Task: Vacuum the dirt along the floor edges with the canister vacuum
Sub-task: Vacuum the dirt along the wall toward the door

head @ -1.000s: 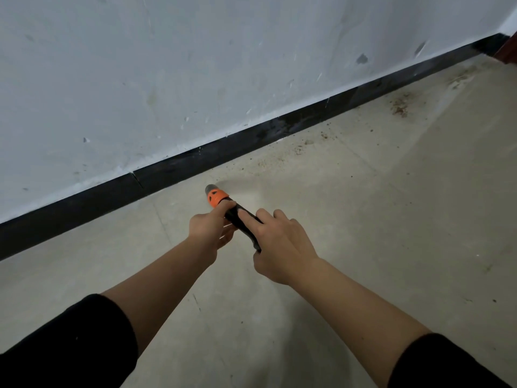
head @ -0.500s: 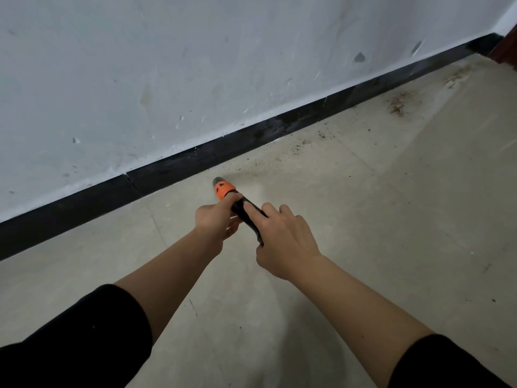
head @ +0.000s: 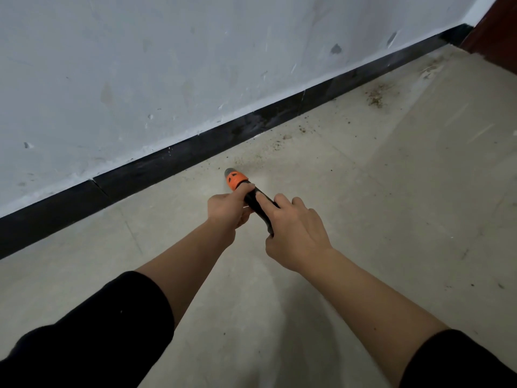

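Both hands hold a black vacuum wand with an orange collar near its tip, pointed down at the floor close to the black baseboard. My left hand grips the wand just behind the orange collar. My right hand wraps the black shaft further back, index finger stretched along it. Fine brown dirt specks lie just ahead of the tip along the baseboard. A denser brown dirt patch sits further right. The canister itself is out of view.
A scuffed white wall rises above the baseboard. The floor is pale beige tile with faint seams. A dark red-brown door or frame stands at the far right corner, with more dirt in front of it.
Both hands and the wand have moved forward and right along the baseboard, closer to the scattered dirt. The grip on the wand is unchanged.
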`<state>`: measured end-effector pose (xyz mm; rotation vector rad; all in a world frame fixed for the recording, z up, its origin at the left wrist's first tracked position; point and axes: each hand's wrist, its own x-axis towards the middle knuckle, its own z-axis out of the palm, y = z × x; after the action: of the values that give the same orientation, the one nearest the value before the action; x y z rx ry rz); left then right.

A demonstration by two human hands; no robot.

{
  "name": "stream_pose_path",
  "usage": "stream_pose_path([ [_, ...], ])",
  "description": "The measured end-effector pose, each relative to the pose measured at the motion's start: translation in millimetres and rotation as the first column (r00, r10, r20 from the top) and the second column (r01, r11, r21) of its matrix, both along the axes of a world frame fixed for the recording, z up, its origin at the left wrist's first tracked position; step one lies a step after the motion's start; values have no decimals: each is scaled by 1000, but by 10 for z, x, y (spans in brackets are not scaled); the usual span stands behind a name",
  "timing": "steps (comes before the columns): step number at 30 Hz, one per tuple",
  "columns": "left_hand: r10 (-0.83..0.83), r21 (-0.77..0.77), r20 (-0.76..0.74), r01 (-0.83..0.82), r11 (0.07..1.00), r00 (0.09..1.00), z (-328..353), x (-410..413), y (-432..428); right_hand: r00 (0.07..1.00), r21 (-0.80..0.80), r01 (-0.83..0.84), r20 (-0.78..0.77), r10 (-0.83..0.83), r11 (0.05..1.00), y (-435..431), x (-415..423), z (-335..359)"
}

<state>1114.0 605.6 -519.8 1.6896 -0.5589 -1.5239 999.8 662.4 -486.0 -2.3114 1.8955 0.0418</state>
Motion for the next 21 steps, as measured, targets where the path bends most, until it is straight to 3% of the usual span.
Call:
stream_pose_path([
  [12, 9, -19, -7, -9, 1000, 1000, -6, -206, -219, 997, 5, 71, 7, -71, 997, -222, -127, -14],
  [21, 57, -39, 42, -56, 998, 997, -37, 3, -150, 998, 27, 20, 62, -21, 999, -209, 38, -83],
])
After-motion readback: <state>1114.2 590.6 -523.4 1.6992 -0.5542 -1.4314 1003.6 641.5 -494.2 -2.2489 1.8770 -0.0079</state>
